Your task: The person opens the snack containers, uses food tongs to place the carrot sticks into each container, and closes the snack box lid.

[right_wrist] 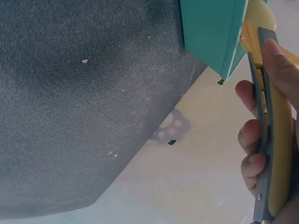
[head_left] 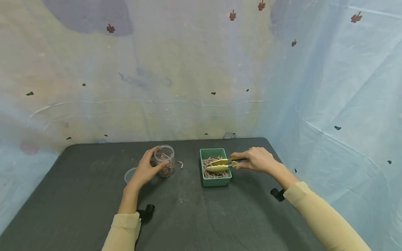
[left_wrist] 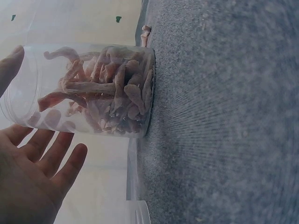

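My left hand [head_left: 145, 170] holds a clear, open-topped plastic jar [head_left: 166, 163], thumb on one side and fingers on the other. Twisted brownish dried pieces [left_wrist: 100, 88] fill much of the jar, which stands on the table in the left wrist view. With my right hand [head_left: 260, 159] I grip a pair of tongs [head_left: 217, 168] with yellow tips and yellow-and-grey handles. Their tips are spread a little over the dried pieces [head_left: 208, 173] inside a green rectangular box [head_left: 216, 182]. In the right wrist view the box wall hides the tips.
One loose piece [head_left: 181, 164] lies on the dark table [head_left: 188, 219] between jar and box. A clear round lid [head_left: 128, 175] sits left of the jar, partly behind my left hand. Small crumbs [right_wrist: 84, 60] dot the tabletop near the box. Plastic sheeting [head_left: 176, 80] hangs behind.
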A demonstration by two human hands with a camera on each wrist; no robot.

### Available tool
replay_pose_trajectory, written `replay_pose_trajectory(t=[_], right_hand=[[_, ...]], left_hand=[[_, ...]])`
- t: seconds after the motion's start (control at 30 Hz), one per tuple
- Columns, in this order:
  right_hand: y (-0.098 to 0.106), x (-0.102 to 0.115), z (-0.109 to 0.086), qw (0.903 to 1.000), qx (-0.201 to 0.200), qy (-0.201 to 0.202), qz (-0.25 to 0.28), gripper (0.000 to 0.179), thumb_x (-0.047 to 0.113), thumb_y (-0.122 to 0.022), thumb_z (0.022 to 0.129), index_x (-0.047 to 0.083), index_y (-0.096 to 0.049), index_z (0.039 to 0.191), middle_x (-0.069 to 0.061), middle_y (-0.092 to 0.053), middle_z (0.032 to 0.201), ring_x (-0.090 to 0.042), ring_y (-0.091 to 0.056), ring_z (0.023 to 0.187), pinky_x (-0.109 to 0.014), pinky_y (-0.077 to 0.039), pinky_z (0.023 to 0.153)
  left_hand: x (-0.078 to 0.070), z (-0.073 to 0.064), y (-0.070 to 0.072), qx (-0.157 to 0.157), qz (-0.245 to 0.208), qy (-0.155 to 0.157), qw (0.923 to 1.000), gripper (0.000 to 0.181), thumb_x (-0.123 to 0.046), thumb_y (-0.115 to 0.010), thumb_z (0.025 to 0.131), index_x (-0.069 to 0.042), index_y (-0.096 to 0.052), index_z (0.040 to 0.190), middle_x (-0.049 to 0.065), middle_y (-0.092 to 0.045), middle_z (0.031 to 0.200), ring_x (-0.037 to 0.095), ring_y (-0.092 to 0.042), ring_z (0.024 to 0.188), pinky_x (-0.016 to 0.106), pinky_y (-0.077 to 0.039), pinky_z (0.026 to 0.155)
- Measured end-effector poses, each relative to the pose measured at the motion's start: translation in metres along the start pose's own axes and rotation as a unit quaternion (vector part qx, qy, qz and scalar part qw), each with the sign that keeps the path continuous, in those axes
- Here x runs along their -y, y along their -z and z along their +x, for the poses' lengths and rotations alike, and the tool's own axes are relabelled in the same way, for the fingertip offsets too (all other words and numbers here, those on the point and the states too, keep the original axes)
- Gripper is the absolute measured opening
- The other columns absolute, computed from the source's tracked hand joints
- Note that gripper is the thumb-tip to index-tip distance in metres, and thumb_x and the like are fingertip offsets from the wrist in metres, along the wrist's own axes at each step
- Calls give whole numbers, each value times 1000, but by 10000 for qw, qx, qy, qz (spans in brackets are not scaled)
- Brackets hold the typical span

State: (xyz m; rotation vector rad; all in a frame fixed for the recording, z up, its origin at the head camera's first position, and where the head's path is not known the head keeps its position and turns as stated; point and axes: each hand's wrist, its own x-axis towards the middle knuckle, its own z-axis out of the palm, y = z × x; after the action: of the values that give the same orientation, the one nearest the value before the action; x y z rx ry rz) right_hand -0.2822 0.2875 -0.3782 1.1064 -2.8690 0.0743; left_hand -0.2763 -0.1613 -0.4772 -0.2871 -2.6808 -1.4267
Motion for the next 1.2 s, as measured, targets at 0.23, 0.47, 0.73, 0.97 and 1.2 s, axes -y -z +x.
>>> replay_pose_trajectory(t=[0.23,0.47,0.73,0.97,1.2], right_hand=[[-5,-3,-6,9995,-245,-164,145,56,52,-76,90,27,-69,140,13,-59,60,-2,-28,45,-22,-22,44],[-10,-8,-11,9960,-678,-294,511,55,41,-81,90,25,-69,140,5,-75,81,0,-28,45,-22,-27,44],[-11,-9,-11,9907,-958,-464,845,55,40,-80,92,25,-67,143,9,-73,81,0,-28,44,-23,-29,44],[-12,-7,-6,9885,-1193,-419,830,57,40,-81,90,26,-67,143,11,-71,78,0,-25,44,-23,-27,45],[-11,-3,4,9865,-1320,-368,893,56,38,-82,89,27,-67,142,15,-51,59,-1,-24,45,-23,-26,46]], left_hand=[[1,-2,-1,18,-5,25,10000,91,-51,-74,95,-11,-29,164,22,-34,158,46,-37,145,64,-39,114],[2,-1,-2,7,-146,-8,9999,91,-53,-75,94,-15,-31,163,20,-34,159,45,-37,145,64,-39,114],[2,0,-1,18,-114,-37,9999,91,-53,-75,95,-13,-30,163,21,-33,160,45,-37,145,64,-39,113],[1,0,-1,39,-79,-25,10000,90,-52,-75,95,-14,-30,163,22,-34,159,45,-37,144,64,-39,113],[1,-1,-1,-3,-36,-1,10000,91,-53,-74,95,-14,-30,164,22,-33,160,46,-38,144,65,-40,112]])
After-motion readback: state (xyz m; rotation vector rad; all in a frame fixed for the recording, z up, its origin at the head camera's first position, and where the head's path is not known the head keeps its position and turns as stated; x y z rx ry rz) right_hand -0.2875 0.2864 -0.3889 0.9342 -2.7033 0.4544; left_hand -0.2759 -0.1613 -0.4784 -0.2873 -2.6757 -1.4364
